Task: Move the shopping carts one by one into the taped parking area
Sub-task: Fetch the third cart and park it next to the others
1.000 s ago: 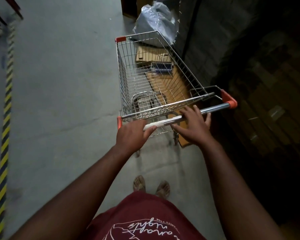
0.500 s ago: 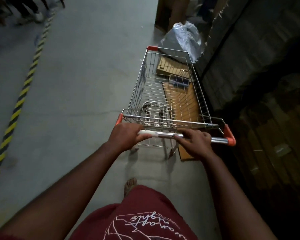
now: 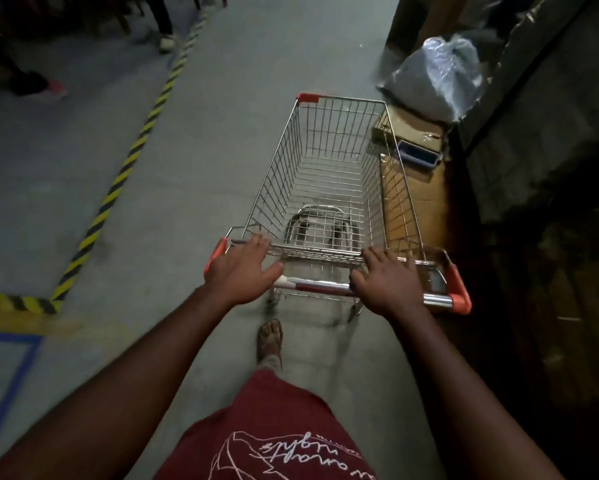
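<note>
Concrete floor fills most of the frame. Yellow-black hazard tape runs diagonally down the left; blue tape marks the lower left corner. The wire shopping cart stands at centre, basket bare, cardboard just beside it to the right. Left hand and right hand rest on the handle bar, fingers extended forward, loosely spread.

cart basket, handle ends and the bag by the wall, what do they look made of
Cart basket: thin metal wire with a shiny silver finish, seen in its open grid. Handle ends: orange, matte, probably plastic caps over a glossy metal bar. Bag: thin, crinkled plastic film, going by its creases and sheen.
</note>
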